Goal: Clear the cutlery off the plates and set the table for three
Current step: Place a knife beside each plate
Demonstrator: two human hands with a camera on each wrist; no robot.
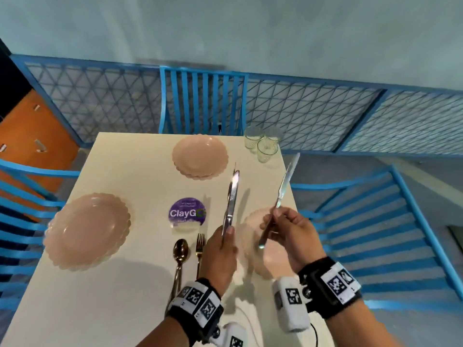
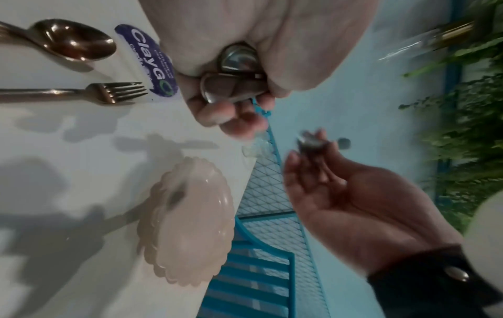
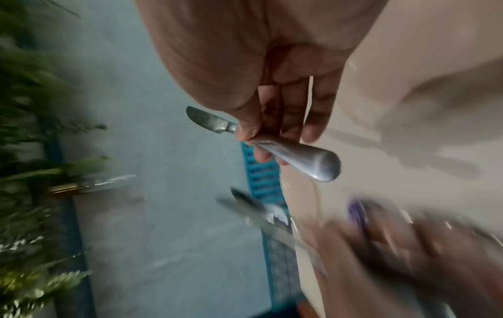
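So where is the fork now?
In the head view the fork lies on the table, right of the spoon, just below the purple sticker.

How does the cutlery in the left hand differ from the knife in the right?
The left hand grips at least two silver pieces bunched near upright; the right hand pinches a single knife at mid-handle, tilted right. The bunch hangs over the table; the knife's blade reaches past its edge. Both are silver.
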